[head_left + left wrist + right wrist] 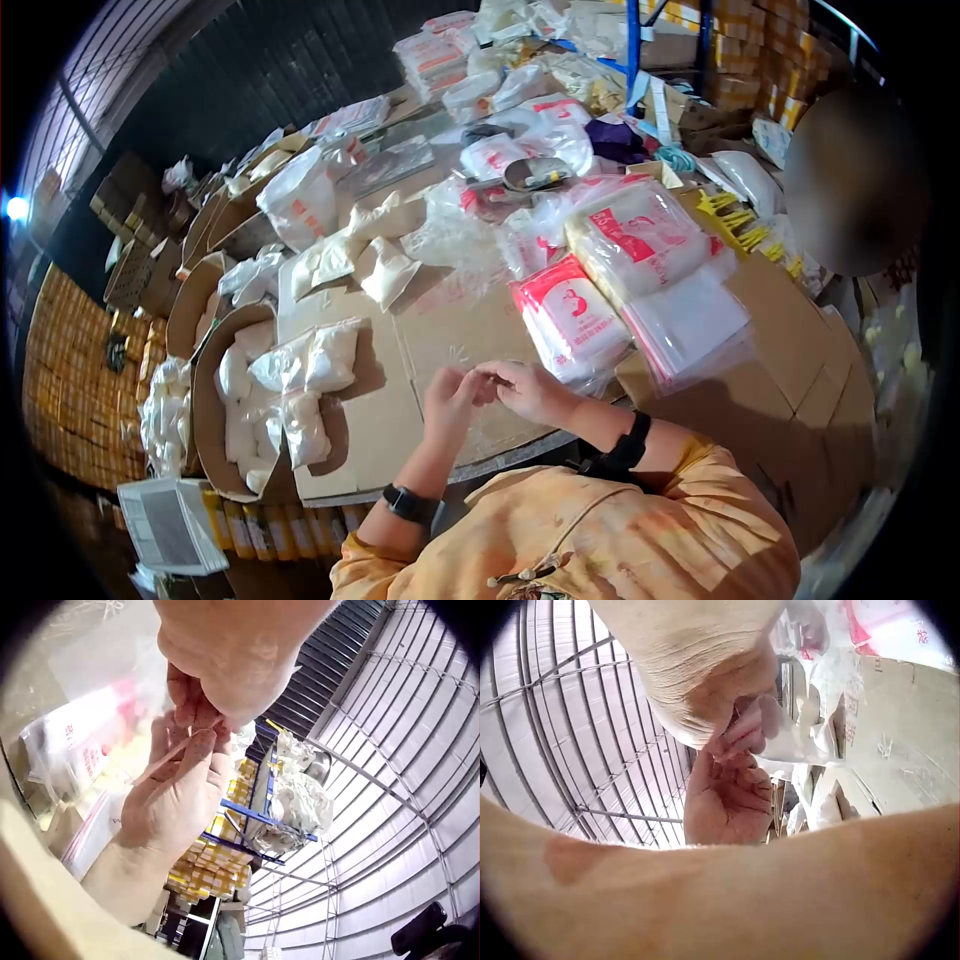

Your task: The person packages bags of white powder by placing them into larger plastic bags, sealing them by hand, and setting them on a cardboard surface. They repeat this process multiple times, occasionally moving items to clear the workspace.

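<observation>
Both hands meet over the front edge of the cardboard-covered table, fingertips together at a clear plastic bag (pixel 784 739). The left hand (pixel 450 400) has its fingers curled at the bag's edge. From the other side the right hand (pixel 537 393) pinches the same edge, its thumb and fingers bent. A thin pale strip (pixel 169 759) of this edge runs across the right palm in the left wrist view, and a red line shows near the fingers in the right wrist view. The bag is hard to make out in the head view. Overlapping fingers partly hide the grip.
Red-printed bag stacks (pixel 572 318) lie right of the hands, with white sheets (pixel 690 325) beside them. Filled white bags (pixel 388 272) lie farther back; more fill a cardboard box (pixel 205 400) at left. A metal scoop (pixel 535 174) rests behind. A blurred person stands at right.
</observation>
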{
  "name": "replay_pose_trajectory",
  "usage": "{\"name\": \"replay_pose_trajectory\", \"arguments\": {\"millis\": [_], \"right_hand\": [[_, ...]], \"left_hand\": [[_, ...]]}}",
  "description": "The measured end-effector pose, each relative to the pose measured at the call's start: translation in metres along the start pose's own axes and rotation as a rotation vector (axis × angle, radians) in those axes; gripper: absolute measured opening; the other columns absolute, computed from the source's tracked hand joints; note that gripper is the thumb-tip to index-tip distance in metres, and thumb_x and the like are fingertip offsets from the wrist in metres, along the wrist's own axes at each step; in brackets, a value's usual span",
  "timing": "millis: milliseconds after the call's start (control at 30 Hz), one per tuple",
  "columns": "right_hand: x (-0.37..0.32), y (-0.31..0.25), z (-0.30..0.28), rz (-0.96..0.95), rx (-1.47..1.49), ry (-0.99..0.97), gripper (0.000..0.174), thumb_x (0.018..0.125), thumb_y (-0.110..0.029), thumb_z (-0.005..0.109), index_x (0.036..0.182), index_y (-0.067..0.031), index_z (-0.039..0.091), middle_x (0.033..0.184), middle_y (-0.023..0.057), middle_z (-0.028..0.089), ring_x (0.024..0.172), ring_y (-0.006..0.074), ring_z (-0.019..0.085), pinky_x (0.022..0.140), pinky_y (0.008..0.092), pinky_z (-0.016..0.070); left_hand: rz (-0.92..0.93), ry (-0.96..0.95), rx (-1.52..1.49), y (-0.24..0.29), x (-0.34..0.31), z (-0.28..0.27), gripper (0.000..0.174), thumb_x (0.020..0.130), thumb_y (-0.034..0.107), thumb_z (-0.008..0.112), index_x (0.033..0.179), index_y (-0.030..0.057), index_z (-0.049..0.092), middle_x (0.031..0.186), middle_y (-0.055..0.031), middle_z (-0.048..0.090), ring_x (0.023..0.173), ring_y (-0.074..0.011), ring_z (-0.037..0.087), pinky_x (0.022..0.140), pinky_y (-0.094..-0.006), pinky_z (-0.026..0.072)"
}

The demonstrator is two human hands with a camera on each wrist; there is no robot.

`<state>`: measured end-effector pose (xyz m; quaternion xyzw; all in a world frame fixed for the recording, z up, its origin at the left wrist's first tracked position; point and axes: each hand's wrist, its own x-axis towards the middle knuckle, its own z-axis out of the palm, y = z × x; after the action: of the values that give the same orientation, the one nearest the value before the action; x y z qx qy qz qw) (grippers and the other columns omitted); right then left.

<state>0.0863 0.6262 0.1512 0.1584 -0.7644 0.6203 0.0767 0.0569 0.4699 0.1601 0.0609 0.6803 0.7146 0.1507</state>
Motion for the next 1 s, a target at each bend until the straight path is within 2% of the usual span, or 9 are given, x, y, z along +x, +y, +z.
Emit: {"name": "replay_pose_trajectory", "arguments": {"millis": [100,233,267,367,600,700,833,900,1000], "right_hand": [[0.0,0.001,-0.007,0.054,0.016,0.079,0.025,0.082,0.002,0.051,0.106,0.0006,0.055,0.088,0.0119,0.061,0.08,0.0189,0.06,0.072,0.0288,0.0481],[0.001,-0.008,-0.012,0.09,-0.047,0.071,0.019,0.081,0.003,0.052,0.1,0.0007,0.055,0.086,0.0113,0.06,0.077,0.02,0.06,0.071,0.0293,0.0482],[0.001,-0.007,-0.008,-0.103,-0.089,0.198,0.018,0.08,0.004,0.052,0.097,-0.0003,0.055,0.085,0.0111,0.059,0.074,0.021,0.06,0.069,0.0294,0.0481],[0.0,-0.013,-0.011,-0.127,-0.107,0.117,0.02,0.082,0.003,0.053,0.102,-0.001,0.055,0.087,0.0103,0.06,0.076,0.0191,0.06,0.07,0.0282,0.0482],[0.0,-0.011,-0.006,0.207,0.429,0.032,0.02,0.088,-0.002,0.049,0.107,0.0045,0.054,0.093,0.0084,0.061,0.085,0.0133,0.06,0.077,0.0255,0.0483],[0.003,-0.006,-0.01,0.238,0.362,-0.04,0.021,0.09,-0.003,0.047,0.108,0.0059,0.053,0.095,0.0094,0.061,0.087,0.0146,0.06,0.08,0.026,0.0483],[0.004,-0.007,-0.006,0.291,0.504,-0.04,0.023,0.091,-0.003,0.043,0.109,0.0072,0.053,0.098,0.0107,0.061,0.092,0.017,0.06,0.084,0.0281,0.0484],[0.004,-0.007,-0.006,0.291,0.416,-0.055,0.022,0.09,-0.001,0.045,0.108,0.0063,0.054,0.098,0.0096,0.061,0.091,0.0156,0.06,0.083,0.0267,0.0483],[0.003,-0.008,-0.007,0.276,0.297,-0.058,0.022,0.088,-0.001,0.047,0.109,0.0054,0.054,0.098,0.0088,0.061,0.09,0.0145,0.06,0.082,0.0257,0.0481]], "left_hand": [[0.062,-0.058,-0.025,0.014,-0.003,0.01,0.01,0.09,0.01,0.051,0.089,0.0015,0.056,0.076,-0.0065,0.063,0.069,-0.0126,0.059,0.063,-0.025,0.0462],[0.105,-0.071,0.183,0.002,0.001,0.006,0.008,0.089,0.007,0.052,0.086,0.001,0.056,0.08,-0.0068,0.063,0.069,-0.0122,0.059,0.065,-0.0245,0.0456],[0.086,-0.053,0.182,-0.001,0.003,0.003,0.007,0.086,0.006,0.054,0.087,0.0001,0.058,0.076,-0.0049,0.063,0.071,-0.0113,0.058,0.064,-0.0233,0.0452],[0.05,-0.022,0.131,0.002,0.004,0.004,0.008,0.087,0.008,0.055,0.086,-0.0002,0.058,0.076,-0.0053,0.062,0.069,-0.0107,0.057,0.064,-0.0226,0.045],[0.108,-0.036,0.16,0.005,0.001,0.004,0.011,0.087,0.008,0.056,0.09,-0.0022,0.058,0.075,-0.0055,0.062,0.07,-0.0109,0.059,0.065,-0.0233,0.0468],[0.11,-0.047,0.154,0.006,0.001,0.003,0.011,0.087,0.008,0.055,0.091,-0.003,0.058,0.075,-0.006,0.063,0.071,-0.0112,0.06,0.066,-0.0234,0.0477],[0.082,-0.042,0.169,-0.001,0.003,-0.002,0.01,0.088,0.007,0.054,0.09,-0.0025,0.057,0.076,-0.0059,0.063,0.072,-0.0106,0.059,0.066,-0.0227,0.0471],[0.042,-0.047,0.137,0.003,0.001,-0.001,0.008,0.089,0.006,0.053,0.089,-0.0004,0.057,0.077,-0.0037,0.061,0.071,-0.0095,0.056,0.065,-0.0223,0.0445],[0.071,-0.087,0.046,-0.001,0.0,-0.002,0.009,0.087,0.007,0.055,0.089,-0.0021,0.056,0.077,-0.0059,0.062,0.073,-0.0111,0.06,0.068,-0.0232,0.0479]]}}
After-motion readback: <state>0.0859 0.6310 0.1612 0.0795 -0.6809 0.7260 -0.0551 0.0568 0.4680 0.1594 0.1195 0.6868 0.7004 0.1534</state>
